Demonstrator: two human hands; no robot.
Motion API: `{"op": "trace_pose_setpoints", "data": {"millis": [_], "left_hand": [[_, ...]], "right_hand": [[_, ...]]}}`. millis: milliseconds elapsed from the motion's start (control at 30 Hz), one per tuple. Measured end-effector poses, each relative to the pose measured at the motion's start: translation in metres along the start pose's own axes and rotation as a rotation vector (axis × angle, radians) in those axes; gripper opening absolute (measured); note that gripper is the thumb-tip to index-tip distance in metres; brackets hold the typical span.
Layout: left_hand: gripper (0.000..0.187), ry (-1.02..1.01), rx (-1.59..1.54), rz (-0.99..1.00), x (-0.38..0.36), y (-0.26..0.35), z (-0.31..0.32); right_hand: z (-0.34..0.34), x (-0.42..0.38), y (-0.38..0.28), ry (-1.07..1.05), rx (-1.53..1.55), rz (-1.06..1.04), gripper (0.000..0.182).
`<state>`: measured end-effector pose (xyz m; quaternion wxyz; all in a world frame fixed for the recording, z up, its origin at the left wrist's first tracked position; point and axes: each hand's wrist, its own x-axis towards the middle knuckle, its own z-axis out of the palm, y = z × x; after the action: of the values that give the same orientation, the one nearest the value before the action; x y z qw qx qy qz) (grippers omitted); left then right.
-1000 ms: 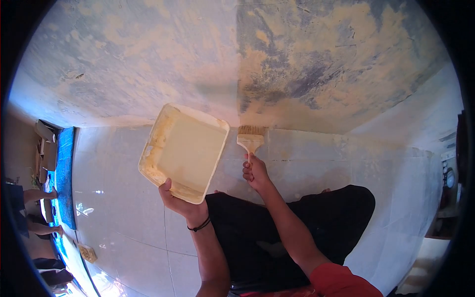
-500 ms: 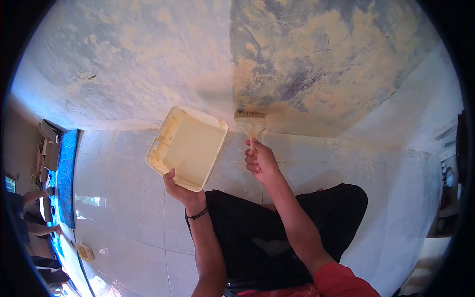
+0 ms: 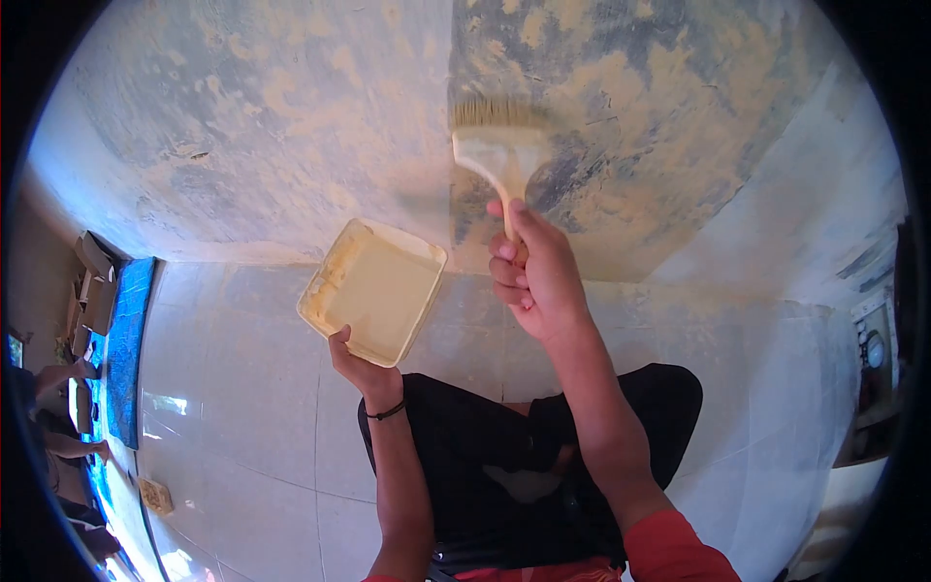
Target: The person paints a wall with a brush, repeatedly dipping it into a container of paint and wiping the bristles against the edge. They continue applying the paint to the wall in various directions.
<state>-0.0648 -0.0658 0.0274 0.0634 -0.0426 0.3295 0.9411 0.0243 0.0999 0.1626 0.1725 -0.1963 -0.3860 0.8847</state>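
My right hand (image 3: 538, 276) is wrapped round the handle of a wide paintbrush (image 3: 506, 160), held bristles up in front of the wall. The bristle tips overlap the blotchy grey and tan wall (image 3: 669, 126), just right of its inner corner. Lower and to the left, my left hand (image 3: 367, 373) grips the near corner of a square cream paint tray (image 3: 423, 335), thumb over the rim. Pale cream paint (image 3: 388, 286) covers the tray's bottom, with thicker smears along its left side.
My crossed legs (image 3: 504, 466) rest on the tiled floor (image 3: 242, 388). At the left are a blue sheet (image 3: 131, 349), cardboard boxes (image 3: 95, 291), a small yellowish block (image 3: 155, 496) and another person's limbs (image 3: 73, 446). A whitish wall (image 3: 824, 184) stands at the right.
My right hand has raised the paintbrush from near the wall's base to higher up the wall. The left hand still holds the tray, which has shifted only slightly.
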Motion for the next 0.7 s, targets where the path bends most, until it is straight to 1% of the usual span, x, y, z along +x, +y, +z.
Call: {"op": "trace_pose_setpoints", "data": {"millis": [33,67,133,167,233,267,333,467,700], "left_hand": [[0.048,-0.008,-0.001,-0.003,0.0,0.0,-0.001],[0.05,-0.015,-0.001,-0.006,0.0,0.0,-0.001],[0.05,-0.019,-0.004,-0.011,-0.001,0.001,0.0],[0.051,-0.022,-0.004,-0.017,-0.002,0.001,0.0],[0.049,-0.027,-0.006,-0.011,-0.003,0.0,0.0],[0.048,-0.031,-0.004,-0.004,-0.003,0.0,0.0],[0.049,-0.025,-0.002,-0.011,-0.003,0.001,0.001],[0.049,-0.023,0.004,0.001,-0.003,0.0,0.001],[0.048,-0.009,0.013,-0.018,-0.004,0.003,0.003]], "right_hand": [[0.009,-0.003,-0.009,-0.029,-0.04,-0.062,0.03],[0.018,-0.006,-0.019,-0.031,-0.043,-0.065,0.03],[0.036,-0.009,-0.04,-0.077,-0.127,-0.229,0.031],[0.044,-0.008,-0.049,-0.078,-0.13,-0.233,0.031],[0.057,-0.002,-0.066,-0.103,-0.169,-0.381,0.031],[0.061,0.001,-0.072,-0.105,-0.172,-0.387,0.031],[0.067,0.008,-0.082,-0.144,-0.222,-0.484,0.031],[0.062,0.022,-0.083,-0.125,-0.2,-0.457,0.03],[0.028,0.03,-0.039,-0.044,-0.209,-0.29,0.032]]}}
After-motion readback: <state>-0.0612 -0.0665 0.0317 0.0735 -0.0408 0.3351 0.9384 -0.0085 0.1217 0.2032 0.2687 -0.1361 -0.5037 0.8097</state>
